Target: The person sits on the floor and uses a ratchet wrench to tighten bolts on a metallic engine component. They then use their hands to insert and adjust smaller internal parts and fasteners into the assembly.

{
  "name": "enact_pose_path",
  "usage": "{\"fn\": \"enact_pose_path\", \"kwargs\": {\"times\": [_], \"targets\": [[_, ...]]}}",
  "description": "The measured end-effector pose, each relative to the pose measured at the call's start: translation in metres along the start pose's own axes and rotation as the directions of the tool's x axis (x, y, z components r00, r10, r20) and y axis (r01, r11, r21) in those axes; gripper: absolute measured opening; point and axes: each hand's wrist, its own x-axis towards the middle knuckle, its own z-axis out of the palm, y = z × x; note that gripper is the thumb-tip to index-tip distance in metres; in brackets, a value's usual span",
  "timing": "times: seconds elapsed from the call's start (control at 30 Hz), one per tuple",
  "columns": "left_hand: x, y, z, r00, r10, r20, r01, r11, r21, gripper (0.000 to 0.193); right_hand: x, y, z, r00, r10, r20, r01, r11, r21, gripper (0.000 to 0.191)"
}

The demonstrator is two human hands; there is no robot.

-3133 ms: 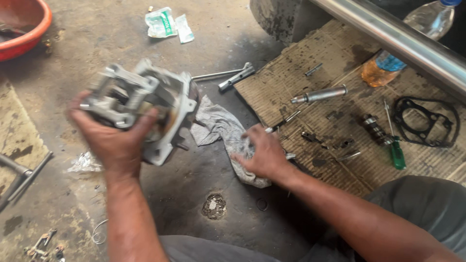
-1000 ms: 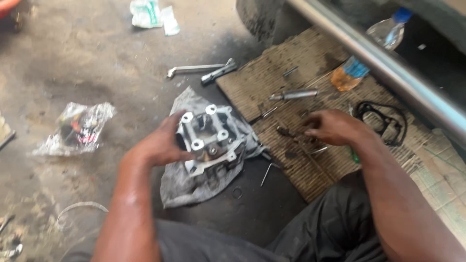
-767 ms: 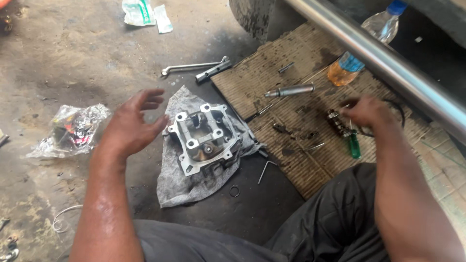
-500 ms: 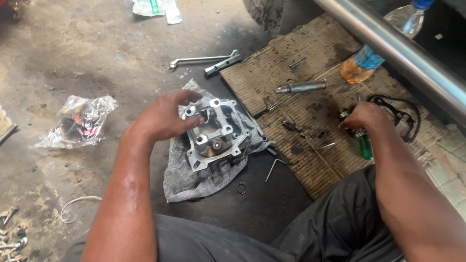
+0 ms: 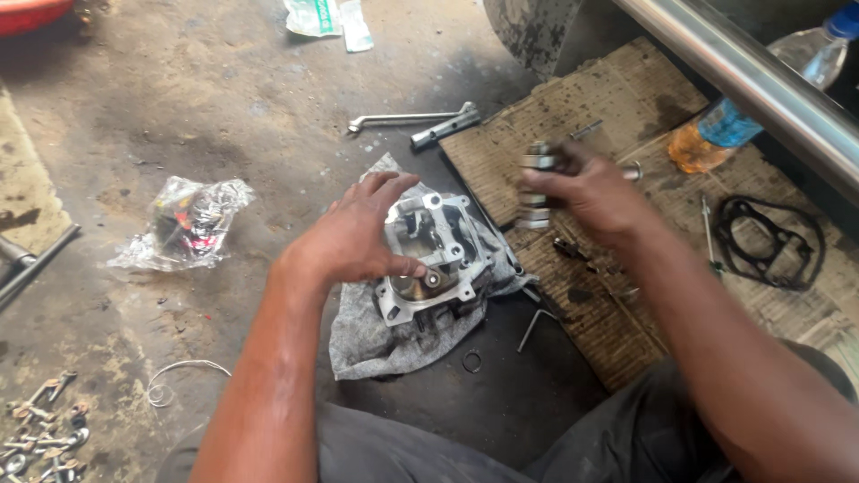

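We see the left hand [image 5: 353, 237] half open, fingers spread and loosely curved, its thumb tip touching the near rim of the cylinder head [image 5: 434, 259] while the fingers arch over the head's left side. The head sits upright on a grey rag [image 5: 394, 335] on the concrete floor [image 5: 179, 116], just beside the left edge of the cardboard [image 5: 608, 98]. The right hand [image 5: 595, 197] is raised over the cardboard, to the right of the head and apart from it, its fingers closed around a short metal part [image 5: 537, 188] that looks like a stack of lobes; motion blur hides its finer shape. On the floor near the rag's front edge lie a small ring [image 5: 472, 360] and a bent key [image 5: 530, 327]. A wrench [image 5: 413, 121] lies beyond the head, a plastic bag [image 5: 190, 222] well to its left. On the cardboard's far right edge rest a black gasket [image 5: 769, 241] and a bottle [image 5: 743, 112].
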Motion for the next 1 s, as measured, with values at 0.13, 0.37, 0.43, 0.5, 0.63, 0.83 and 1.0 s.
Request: {"fn": "enact_pose_path", "kwargs": {"times": [0.13,0.37,0.43,0.5,0.63,0.83,1.0], "targets": [[-0.018,0.01,-0.008,0.967,-0.105,-0.231,0.067,0.984,-0.166,0.061,0.01,0.021,0.036,0.982,-0.073,0.173,-0.024,0.865,0.501,0.051],[0.015,0.053,0.032,0.967,-0.18,-0.178,0.099,0.916,-0.389,0.065,0.014,0.032,0.052,0.944,-0.302,0.132,0.098,0.641,0.761,0.044],[0.025,0.047,0.043,0.923,-0.114,-0.367,-0.076,0.882,-0.466,0.046,0.014,0.029,0.049,0.966,-0.245,0.087,0.16,0.825,0.542,0.039],[0.031,0.034,0.049,0.931,-0.214,-0.295,0.007,0.821,-0.571,0.041,0.016,0.027,0.038,0.993,-0.12,-0.022,0.119,0.991,-0.058,0.035],[0.037,0.019,0.051,0.891,-0.152,-0.427,-0.178,0.749,-0.638,0.037,0.033,0.035,0.027,0.959,-0.181,0.22,0.107,0.945,0.308,0.038],[0.041,0.017,0.047,0.87,-0.079,-0.487,-0.289,0.718,-0.633,0.037,0.056,0.062,0.033,0.928,-0.185,0.325,-0.032,0.826,0.563,0.038],[0.044,0.014,0.056,0.834,0.028,-0.55,-0.354,0.793,-0.496,0.034,0.059,0.066,0.031,0.913,-0.24,0.331,0.016,0.829,0.558,0.041]]}}
